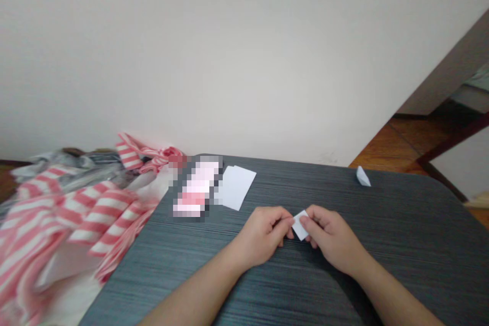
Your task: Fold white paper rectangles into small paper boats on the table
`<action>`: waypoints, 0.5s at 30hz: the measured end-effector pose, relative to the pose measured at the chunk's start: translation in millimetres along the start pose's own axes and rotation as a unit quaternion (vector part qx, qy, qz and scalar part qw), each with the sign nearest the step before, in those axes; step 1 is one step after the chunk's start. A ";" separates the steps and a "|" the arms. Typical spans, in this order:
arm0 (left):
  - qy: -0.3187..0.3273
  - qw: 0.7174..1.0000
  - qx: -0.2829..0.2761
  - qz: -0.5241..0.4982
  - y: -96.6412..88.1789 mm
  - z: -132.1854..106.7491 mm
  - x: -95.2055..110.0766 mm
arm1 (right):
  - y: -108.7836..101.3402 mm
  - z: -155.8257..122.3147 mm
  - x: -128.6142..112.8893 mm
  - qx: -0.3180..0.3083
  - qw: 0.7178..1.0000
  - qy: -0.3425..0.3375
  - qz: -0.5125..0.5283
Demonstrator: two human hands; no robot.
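Note:
A small folded white paper [299,230] is held just over the dark table, between my two hands. My right hand [331,234] grips it from the right, with the thumb lying on its upper face. At its left corner, the thumb and forefinger of my left hand [263,234] are pinched together on the edge. The paper looks like a compact square turned on one corner; its inner folds cannot be made out. Some of the fingers behind it are hidden.
White paper sheets [239,188] lie left of centre on the dark wood-grain table [305,183], beside a pixelated pinkish object [198,183]. A small folded white paper piece [362,177] stands near the far right edge. Red-and-white striped cloth [91,214] is heaped at left; a wall rises behind.

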State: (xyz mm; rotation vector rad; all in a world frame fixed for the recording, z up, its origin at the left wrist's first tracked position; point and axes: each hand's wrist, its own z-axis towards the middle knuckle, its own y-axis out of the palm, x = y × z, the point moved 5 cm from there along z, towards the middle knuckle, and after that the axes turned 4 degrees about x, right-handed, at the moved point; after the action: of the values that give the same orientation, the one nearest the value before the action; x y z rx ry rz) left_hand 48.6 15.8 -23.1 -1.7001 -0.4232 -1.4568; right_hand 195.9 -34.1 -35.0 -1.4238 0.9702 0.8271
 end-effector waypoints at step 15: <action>-0.047 0.996 -0.027 -0.065 5.1 0.0 -9.9 | 1.5 -0.7 -4.3 -0.001 0.999 -0.032 -0.035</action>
State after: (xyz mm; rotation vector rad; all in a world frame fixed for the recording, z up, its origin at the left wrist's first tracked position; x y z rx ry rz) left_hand 49.6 15.3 -34.1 -1.8193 -0.5590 -1.4971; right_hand 192.8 -34.4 -31.7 -1.4152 0.8668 0.8178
